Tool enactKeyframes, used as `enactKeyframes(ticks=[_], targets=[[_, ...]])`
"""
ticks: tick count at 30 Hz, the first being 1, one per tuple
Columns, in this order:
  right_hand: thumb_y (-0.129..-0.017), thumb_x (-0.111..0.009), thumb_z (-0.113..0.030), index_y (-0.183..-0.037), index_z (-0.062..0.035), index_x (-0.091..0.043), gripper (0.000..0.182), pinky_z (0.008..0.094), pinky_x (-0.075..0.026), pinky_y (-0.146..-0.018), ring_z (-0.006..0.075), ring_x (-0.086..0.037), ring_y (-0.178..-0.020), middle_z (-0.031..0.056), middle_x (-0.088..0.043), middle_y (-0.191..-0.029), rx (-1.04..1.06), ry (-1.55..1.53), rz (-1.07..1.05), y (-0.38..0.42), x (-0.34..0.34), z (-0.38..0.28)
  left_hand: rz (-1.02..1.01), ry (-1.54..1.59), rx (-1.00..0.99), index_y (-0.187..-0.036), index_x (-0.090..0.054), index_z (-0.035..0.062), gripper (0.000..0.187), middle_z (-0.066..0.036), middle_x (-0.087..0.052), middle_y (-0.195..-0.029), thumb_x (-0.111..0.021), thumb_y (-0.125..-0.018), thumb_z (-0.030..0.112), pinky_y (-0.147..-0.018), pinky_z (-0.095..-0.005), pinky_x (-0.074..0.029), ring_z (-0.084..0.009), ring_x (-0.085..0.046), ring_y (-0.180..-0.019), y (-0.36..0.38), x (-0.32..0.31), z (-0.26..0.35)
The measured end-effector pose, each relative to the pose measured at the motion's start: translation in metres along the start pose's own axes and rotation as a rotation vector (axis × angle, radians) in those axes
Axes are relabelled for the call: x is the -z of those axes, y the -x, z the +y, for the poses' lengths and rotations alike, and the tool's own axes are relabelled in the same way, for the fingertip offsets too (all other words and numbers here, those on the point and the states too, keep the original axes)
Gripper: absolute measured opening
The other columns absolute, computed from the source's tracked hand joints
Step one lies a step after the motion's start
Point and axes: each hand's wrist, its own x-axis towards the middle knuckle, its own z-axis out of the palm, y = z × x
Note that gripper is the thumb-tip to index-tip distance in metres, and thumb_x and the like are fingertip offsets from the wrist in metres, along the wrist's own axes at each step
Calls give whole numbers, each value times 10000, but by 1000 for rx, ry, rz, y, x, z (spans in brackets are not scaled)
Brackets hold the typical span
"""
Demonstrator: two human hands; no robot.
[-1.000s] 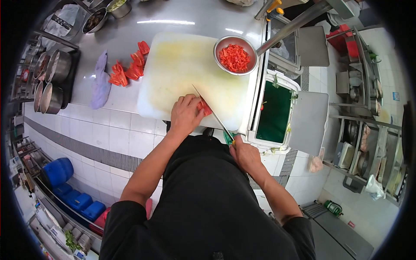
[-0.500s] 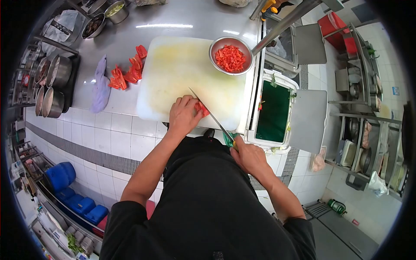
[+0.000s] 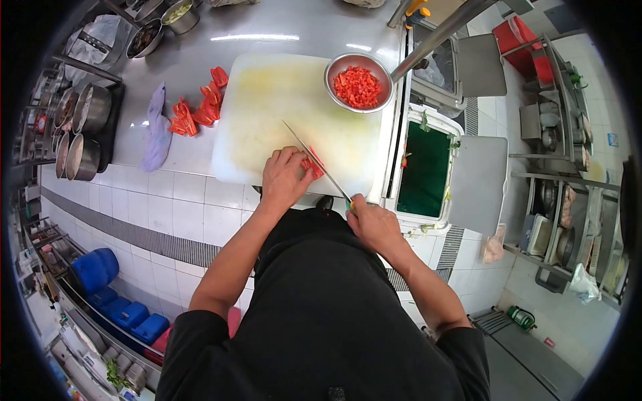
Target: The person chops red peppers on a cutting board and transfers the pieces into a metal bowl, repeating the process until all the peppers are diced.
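In the head view, low on the cutting board point(image 3: 267, 100), just shifted farther from the torso with the knife point(image 3: 334, 182) closed in the right hand point(image 3: 376, 226). Pinning a red vegetable piece point(image 3: 307, 166) near the board's front edge with the bent fingers of the left hand point(image 3: 285, 179), apart from the right. Newly exposed to the blade's right, a red strip point(image 3: 317, 157), apparently coming free. Unchanged at the board's far-right corner, a bowl point(image 3: 359, 60) of red dice; left of the board, larger red pieces point(image 3: 208, 107).

Glossy metal counter point(image 3: 190, 60), matt plastic cutting board point(image 3: 267, 100)
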Motion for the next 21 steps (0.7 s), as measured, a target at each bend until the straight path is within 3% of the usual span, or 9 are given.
enactKeyframes(ticks=[5,11,17,21], targets=[[-1024,-614,-275,-1090,-42,-511,263,593,-541,-646,472,-702,-700,239,-700,-731,-112,8,-166,38,41,-16,7,-1,16,-1068,-728,59,286,-91,-663,-1159,-799,-823,189,-952,-432,-504,-317,-616,-1067,-4,-1,-1],[-1020,-609,-260,-1087,-38,-511,252,595,-543,-655,466,-707,-709,239,-703,-741,-92,-10,-64,15,-15,9,15,30,8,-1061,-727,57,279,-92,-665,-1148,-800,-817,170,-942,-430,-504,-320,-618,-1055,-1,2,-1],[-1017,-619,-272,-1083,-41,-516,262,587,-549,-674,462,-710,-723,226,-708,-748,-27,-34,-34,-7,6,-9,65,30,-46,-1084,-727,42,290,-97,-647,-1143,-789,-824,154,-938,-433,-506,-329,-609,-1045,6,-2,-6],[-1013,-624,-276,-1082,-45,-515,265,584,-549,-673,461,-709,-726,228,-708,-750,-57,-8,-102,27,34,-17,60,29,0,-1073,-723,35,282,-97,-642,-1143,-791,-816,130,-940,-434,-507,-328,-606,-1042,3,-3,-3]])
